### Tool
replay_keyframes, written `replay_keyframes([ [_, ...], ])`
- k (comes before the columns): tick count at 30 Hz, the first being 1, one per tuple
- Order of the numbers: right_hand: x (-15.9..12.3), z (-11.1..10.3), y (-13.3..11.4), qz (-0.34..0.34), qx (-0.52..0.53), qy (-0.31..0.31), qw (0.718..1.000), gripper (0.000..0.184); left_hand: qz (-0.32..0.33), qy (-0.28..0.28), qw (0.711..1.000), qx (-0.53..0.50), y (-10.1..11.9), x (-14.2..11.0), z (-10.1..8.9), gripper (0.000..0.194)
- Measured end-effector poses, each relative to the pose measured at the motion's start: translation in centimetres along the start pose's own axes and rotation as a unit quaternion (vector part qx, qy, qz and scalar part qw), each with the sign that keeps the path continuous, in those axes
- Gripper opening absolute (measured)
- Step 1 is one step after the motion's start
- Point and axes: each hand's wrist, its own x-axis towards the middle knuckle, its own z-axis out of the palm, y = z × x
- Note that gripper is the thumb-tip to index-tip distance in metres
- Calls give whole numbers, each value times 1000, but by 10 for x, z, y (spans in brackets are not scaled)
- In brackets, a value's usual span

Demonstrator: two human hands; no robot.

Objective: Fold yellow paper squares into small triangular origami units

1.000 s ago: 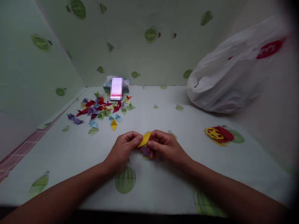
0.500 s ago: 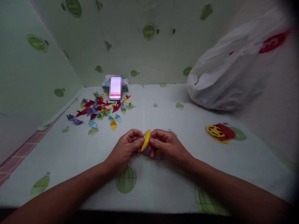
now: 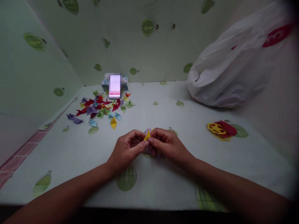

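A small folded piece of yellow paper [image 3: 147,135] is pinched between my two hands over the middle of the table. My left hand [image 3: 129,146] holds its left side, thumb on the near face. From the other side my right hand [image 3: 167,143] grips it, and the two thumb tips nearly meet. Only the pointed top of the paper shows; my fingers hide the rest. Beneath my hands lie purple and yellow papers [image 3: 148,154], mostly covered.
Several folded paper pieces [image 3: 100,107] in many colours lie at the back left, before a lit phone [image 3: 115,86] propped on a box [image 3: 126,84]. A white plastic bag [image 3: 217,77] stands back right. Red and yellow cut-outs [image 3: 217,130] lie at the right.
My thumbs have come closer together over the yellow paper, and less of it shows. It was a long slanted diamond; now just a pointed tip sticks up. The camera view has shifted slightly.
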Motion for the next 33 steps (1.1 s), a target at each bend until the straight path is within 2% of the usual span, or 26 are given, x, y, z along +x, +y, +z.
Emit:
replay_keyframes([
  [5, 1, -1, 2, 12, 12, -8, 1000, 21, 13, 10, 1000, 27, 2, 0, -1, 14],
  [10, 2, -1, 0, 19, 4, 6, 1000, 20, 41, 63, 993, 89, 5, 0, -2, 12],
  [14, 1, -1, -1, 25, -1, 7, 1000, 20, 25, 66, 995, 69, 3, 0, -1, 12],
  [25, 0, 3, 2, -42, -17, 23, 999, 9, 36, 64, 997, 30, 2, 0, 3, 9],
  [29, -1, 3, 2, -69, -8, 17, 997, 7, 36, 53, 998, 21, 3, -1, 2, 9],
  [33, 0, 1, 3, -95, -19, 3, 995, 4, 36, 64, 997, 7, 4, -1, 0, 7],
])
